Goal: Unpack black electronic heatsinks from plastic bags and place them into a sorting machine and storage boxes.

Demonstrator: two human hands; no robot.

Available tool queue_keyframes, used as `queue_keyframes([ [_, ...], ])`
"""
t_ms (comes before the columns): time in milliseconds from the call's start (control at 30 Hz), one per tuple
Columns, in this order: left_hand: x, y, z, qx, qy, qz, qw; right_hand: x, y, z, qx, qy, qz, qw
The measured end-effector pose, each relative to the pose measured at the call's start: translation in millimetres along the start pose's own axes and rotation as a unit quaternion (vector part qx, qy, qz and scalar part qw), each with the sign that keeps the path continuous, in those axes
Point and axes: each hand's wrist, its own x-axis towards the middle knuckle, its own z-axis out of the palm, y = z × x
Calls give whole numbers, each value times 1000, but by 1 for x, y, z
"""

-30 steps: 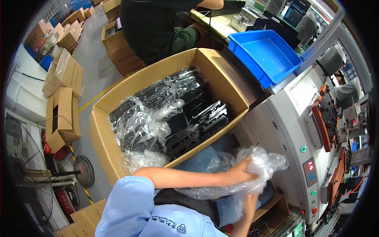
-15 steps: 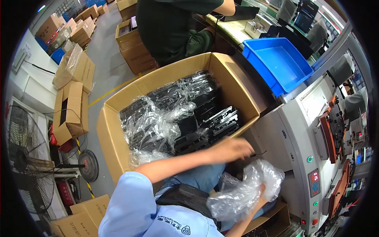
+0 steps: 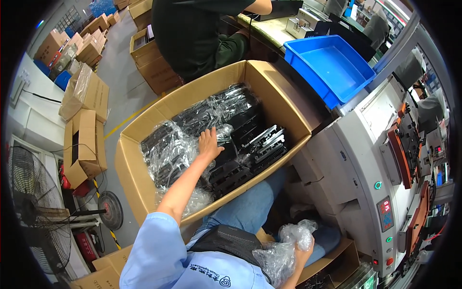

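Note:
My left hand (image 3: 210, 146) reaches into the big cardboard box (image 3: 126, 166), its fingers apart over the clear plastic wrap (image 3: 163, 149). That wrap covers stacked black plastic parts (image 3: 248, 127) inside the box. Several bare black parts with shiny metallic edges (image 3: 266, 144) stand in rows at the box's right side. Low at the right, beside my leg, my right hand (image 3: 303, 251) is closed on a crumpled clear plastic bag (image 3: 279, 260). The bag hangs down in front of my torso.
Right of me stands a grey-white machine (image 3: 356, 159) with lit buttons. A blue tray (image 3: 332, 70) lies beyond the box's right corner. A co-worker in dark clothes (image 3: 197, 38) sits ahead. To the left are a fan (image 3: 36, 202) and an opened carton (image 3: 86, 144).
My left hand has swung from the box's near right edge leftward and forward, onto the wrap inside. My right hand has lowered the crumpled bag toward my body. The view has shifted slightly.

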Motion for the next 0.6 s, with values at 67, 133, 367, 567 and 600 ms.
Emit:
queue_keyframes([
  [67, 4, -1, -5, -9, -44, 28, 999, -1, 9, 7, 40, 13, 35, 999],
  [133, -2, 6, -9, -10, -58, 52, 997, 0, 3, 11, 80, 27, 69, 994],
  [367, -29, 18, 5, 61, 2, 155, 986, 1, 13, 13, 206, -45, 62, 976],
  [567, -29, 35, 9, 50, 12, 165, 985, 2, -14, 22, 323, -55, 187, 926],
  [600, -27, 35, 13, 58, 10, 165, 985, 4, -20, 22, 277, -77, 215, 933],
])
